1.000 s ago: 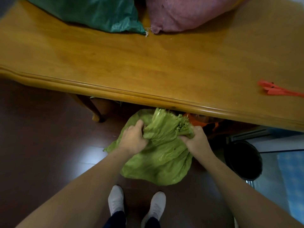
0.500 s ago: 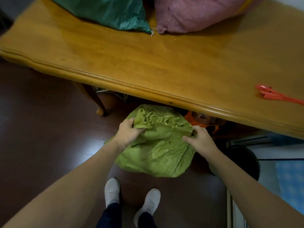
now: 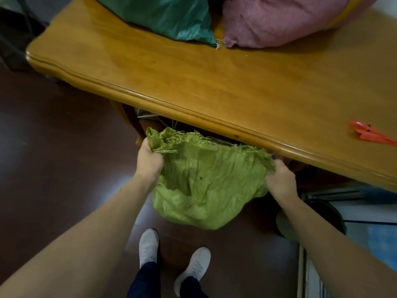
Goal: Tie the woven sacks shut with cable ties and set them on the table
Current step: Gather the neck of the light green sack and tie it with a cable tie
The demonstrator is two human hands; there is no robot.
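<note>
A light green woven sack [image 3: 206, 190] hangs just below the near edge of the wooden table [image 3: 193, 82], above the dark floor. Its frayed mouth is stretched wide between my hands. My left hand [image 3: 149, 162] grips the mouth's left corner. At the right corner, my right hand [image 3: 280, 181] grips the mouth. A dark green sack [image 3: 167, 16] and a pink sack [image 3: 279, 18] lie at the table's far side. Orange cable ties [image 3: 371, 135] lie on the table at the right edge of view.
My white shoes [image 3: 171, 259] stand on the dark floor below the sack. A table leg [image 3: 133, 121] is behind my left hand. A dark round bin [image 3: 328, 214] stands at the right, by a pale floor area. Something orange sits under the table.
My hands have drawn apart and lifted, spreading the green sack's bunched mouth wide and raising the sack toward the table edge. The view has shifted right.
</note>
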